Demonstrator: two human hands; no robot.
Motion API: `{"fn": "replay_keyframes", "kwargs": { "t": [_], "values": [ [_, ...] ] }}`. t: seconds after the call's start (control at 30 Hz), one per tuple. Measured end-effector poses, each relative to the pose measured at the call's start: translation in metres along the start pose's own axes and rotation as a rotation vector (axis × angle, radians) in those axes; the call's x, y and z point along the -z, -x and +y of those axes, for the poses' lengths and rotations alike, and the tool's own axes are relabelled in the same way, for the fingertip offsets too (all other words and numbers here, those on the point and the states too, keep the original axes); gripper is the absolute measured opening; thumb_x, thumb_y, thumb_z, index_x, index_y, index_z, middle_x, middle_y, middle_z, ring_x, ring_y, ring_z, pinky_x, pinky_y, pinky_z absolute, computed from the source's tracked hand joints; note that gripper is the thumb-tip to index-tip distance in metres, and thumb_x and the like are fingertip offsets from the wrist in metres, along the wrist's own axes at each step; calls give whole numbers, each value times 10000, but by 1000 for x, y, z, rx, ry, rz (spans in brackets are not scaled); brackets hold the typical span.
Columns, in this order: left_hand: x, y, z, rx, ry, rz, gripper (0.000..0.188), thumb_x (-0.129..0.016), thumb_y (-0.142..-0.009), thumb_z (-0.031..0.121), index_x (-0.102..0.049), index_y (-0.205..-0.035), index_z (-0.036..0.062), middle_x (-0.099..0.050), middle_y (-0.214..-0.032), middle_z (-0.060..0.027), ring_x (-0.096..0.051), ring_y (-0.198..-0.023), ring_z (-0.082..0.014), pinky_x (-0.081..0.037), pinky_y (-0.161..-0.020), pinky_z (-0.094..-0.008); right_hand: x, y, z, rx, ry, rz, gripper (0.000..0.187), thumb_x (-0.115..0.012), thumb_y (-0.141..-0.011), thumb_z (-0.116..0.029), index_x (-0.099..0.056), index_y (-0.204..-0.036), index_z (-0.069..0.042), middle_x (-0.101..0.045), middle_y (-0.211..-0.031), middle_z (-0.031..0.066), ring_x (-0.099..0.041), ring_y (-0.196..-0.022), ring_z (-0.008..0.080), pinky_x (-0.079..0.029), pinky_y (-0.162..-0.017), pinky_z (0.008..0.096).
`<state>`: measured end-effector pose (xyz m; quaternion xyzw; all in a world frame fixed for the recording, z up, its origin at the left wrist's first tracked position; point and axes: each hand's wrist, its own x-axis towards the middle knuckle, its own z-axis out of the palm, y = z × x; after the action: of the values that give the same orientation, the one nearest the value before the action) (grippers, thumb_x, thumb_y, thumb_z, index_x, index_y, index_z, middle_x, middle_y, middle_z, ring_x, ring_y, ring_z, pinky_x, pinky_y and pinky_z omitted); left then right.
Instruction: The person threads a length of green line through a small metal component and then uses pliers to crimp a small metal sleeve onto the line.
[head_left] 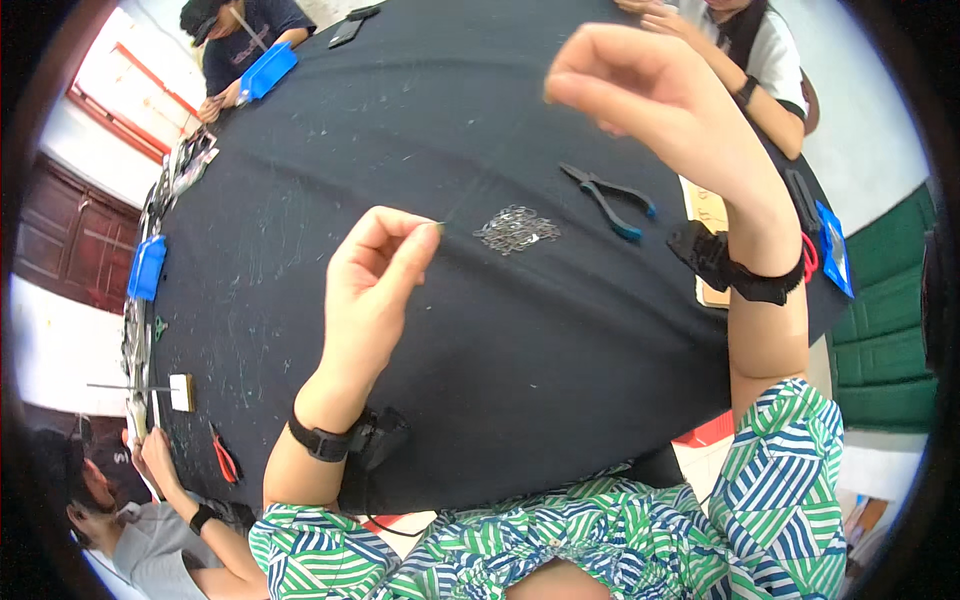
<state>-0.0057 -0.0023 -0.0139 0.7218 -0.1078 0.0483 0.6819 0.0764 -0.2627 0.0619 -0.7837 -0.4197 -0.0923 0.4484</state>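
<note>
Between thumb and forefinger, my left hand point(375, 285) pinches the end of a thin green thread point(443, 226), left of the middle of the table. Up and to the right, my right hand point(640, 90) is raised above the table with its thumb and fingertips pressed together. From the left fingertips the thread runs faintly toward the right hand's pinch; its far end is too fine to make out. A small heap of thin silvery metal wire pieces point(516, 230) lies on the black cloth just right of my left fingertips. Pliers point(607, 200) with dark, blue-tipped handles rest open beyond the heap.
Under my right forearm are a notepad point(707, 210), red-handled scissors point(810, 258) and a blue packet point(833, 250). Red-handled pliers point(223, 457), a blue tray point(147, 268) and another blue tray point(268, 70) lie leftward. Several people sit around the black-covered table point(480, 400).
</note>
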Motion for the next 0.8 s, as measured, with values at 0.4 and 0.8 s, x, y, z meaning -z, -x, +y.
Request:
{"fn": "replay_keyframes", "kwargs": {
  "t": [0.4, 0.8],
  "values": [
    [-21, -12, 5, 170, 167, -129, 66, -580, -986, 155, -593, -971, 93, -497, -809, 54, -407, -690, -36, -359, -628, -205, 8, 12, -34, -25, -261, 165, 151, -623, -953, -131, -610, -915, 14, -577, -732, -28, -482, -646, 21, -379, -555, 177],
    [-57, -20, -23, 323, 385, -217, 82, -596, -978, 188, -606, -959, 109, -587, -1299, -89, -591, -889, -27, -511, -770, -207, 7, 12, -25, -55, -385, 181, 186, -634, -956, -183, -616, -909, -4, -541, -718, -43, -450, -621, 18, -343, -531, 175]
  ]
}}
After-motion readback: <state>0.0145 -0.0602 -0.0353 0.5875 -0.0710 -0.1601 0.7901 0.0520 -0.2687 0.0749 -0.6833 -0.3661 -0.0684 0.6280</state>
